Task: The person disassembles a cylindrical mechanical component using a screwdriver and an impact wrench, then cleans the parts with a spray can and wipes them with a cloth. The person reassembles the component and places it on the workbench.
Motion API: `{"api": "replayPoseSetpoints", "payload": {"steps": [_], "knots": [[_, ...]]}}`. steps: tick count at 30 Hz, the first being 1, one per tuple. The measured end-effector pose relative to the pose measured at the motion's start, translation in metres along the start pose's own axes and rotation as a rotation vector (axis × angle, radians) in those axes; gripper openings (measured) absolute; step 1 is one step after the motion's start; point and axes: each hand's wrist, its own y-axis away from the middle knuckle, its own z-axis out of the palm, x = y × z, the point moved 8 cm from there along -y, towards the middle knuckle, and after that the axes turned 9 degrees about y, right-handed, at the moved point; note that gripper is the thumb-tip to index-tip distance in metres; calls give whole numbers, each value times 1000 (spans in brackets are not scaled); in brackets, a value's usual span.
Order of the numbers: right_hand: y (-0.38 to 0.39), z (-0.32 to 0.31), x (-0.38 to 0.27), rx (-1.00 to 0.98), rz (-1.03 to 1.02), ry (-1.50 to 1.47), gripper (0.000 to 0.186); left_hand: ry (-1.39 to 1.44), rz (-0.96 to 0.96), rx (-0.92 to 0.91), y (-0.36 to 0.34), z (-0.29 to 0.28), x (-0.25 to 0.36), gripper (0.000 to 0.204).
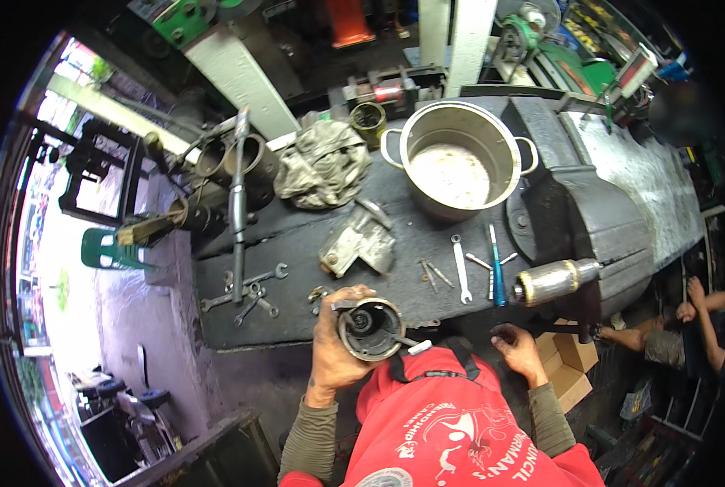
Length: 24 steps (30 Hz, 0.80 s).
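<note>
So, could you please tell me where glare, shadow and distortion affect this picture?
In the head view, glare washes the outdoor ground at left nearly white; in that same view, shadow darkens much of the inside of the metal housing in the left hand; also in the head view, fisheye distortion bends straight edges toward the black rim.

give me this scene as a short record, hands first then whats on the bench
left hand: grips a hollow round metal housing, open end toward the camera
right hand: fingers curled, nothing visibly held
bench, left part: several wrenches, some overlapping
bench, middle: grey metal casting, crumpled cloth beyond it
bench, right of casting: single wrench, blue-handled screwdriver
bench, far side: two-handled metal pot, no lid on
right edge of view: another person's arms
</note>
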Motion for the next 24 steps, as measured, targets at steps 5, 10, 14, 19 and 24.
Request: {"api": "replayPoseSetpoints", "payload": {"steps": [5, 10, 14, 19, 24], "knots": [[7, 14, -31, 10, -82, 197, 27, -5, 41, -16, 11, -11, 3, 94], [4, 21, -54, -40, -116, 277, 28, 105, -124, 59, 28, -25, -10, 100], [0, 19, -60, 0, -130, 344, 28, 290, -373, 186, 40, -35, -26, 106], [-1, 17, -67, 7, -160, 314, 28, 274, -295, 171, 34, -42, -19, 100], [1, 15, -72, -1, -141, 370, 29, 378, -319, 183, 35, -46, -26, 98]]}}
